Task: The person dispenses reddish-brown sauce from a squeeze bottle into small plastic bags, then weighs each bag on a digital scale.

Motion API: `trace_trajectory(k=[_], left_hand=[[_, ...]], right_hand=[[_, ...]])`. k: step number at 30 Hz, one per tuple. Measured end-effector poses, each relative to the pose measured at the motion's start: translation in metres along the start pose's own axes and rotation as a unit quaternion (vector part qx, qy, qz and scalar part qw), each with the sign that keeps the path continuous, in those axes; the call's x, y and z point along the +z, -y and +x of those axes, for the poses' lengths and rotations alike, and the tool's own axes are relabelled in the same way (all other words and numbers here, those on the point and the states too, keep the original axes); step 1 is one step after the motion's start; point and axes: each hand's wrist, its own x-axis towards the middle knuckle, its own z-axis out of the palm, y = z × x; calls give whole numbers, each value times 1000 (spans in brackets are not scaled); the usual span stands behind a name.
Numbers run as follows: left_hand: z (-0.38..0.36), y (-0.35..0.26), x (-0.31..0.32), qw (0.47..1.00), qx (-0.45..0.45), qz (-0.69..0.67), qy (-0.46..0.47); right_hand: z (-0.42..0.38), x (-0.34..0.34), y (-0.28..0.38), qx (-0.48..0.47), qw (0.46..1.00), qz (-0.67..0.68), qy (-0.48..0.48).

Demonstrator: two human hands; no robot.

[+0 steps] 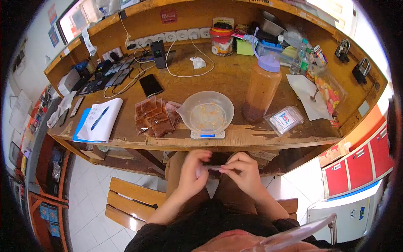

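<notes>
Above my lap, in front of the table edge, my right hand (242, 170) pinches one end of a thin, pale strip (214, 168), perhaps folded clear plastic. My left hand (194, 171) is at the strip's other end, with its fingers partly smeared by motion. On the table beyond them, a translucent bowl (229, 112) with orange-brown residue rests on a small digital scale (207, 135). Several clear sachets of dark reddish-brown contents (155, 117) lie left of the bowl. To its right stands a squeeze bottle (263, 86) with a lilac cap and brown sauce low inside.
A pack of clear plastic bags (285, 120) lies near the front edge. At left are a notebook (107, 119) with a pen (100, 117) and a black phone (150, 85). White cables (191, 76) cross the back. A wooden bench (133, 201) is below.
</notes>
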Motion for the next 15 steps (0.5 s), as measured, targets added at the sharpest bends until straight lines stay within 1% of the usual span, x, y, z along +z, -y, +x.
trace_trajectory(k=[1,2,3,4,5,7,8,9,11,12,13,14,15], left_hand=[[-3,-1,3,1000,0,-1,1],[-8,-2,8,992,60,59,-98],[-9,-6,10,966,119,119,-196],[-11,-11,9,967,167,129,-144],[-10,-17,9,967,166,128,-144],[-4,-25,13,982,119,146,10],[-5,-18,15,991,79,100,29],[-5,-15,12,992,78,98,29],[-2,-10,4,993,46,92,59],[2,-17,3,992,61,107,41],[4,-21,1,992,60,106,43],[5,-24,-2,987,70,133,57],[5,-25,-3,981,81,161,71]], right_hand=[[-1,-1,-2,55,998,35,-18],[0,-3,-1,75,996,38,-26],[0,-3,-2,76,996,37,-27],[-1,-1,-3,99,993,67,-11],[-1,0,-4,122,988,97,5],[-2,4,0,123,987,104,23],[-3,5,2,123,985,111,41],[-4,4,2,124,985,110,41],[-4,2,2,143,980,113,82],[-4,1,2,145,980,112,80],[-4,2,3,154,974,131,101],[-5,2,4,163,967,151,123],[-5,5,5,165,967,151,121]])
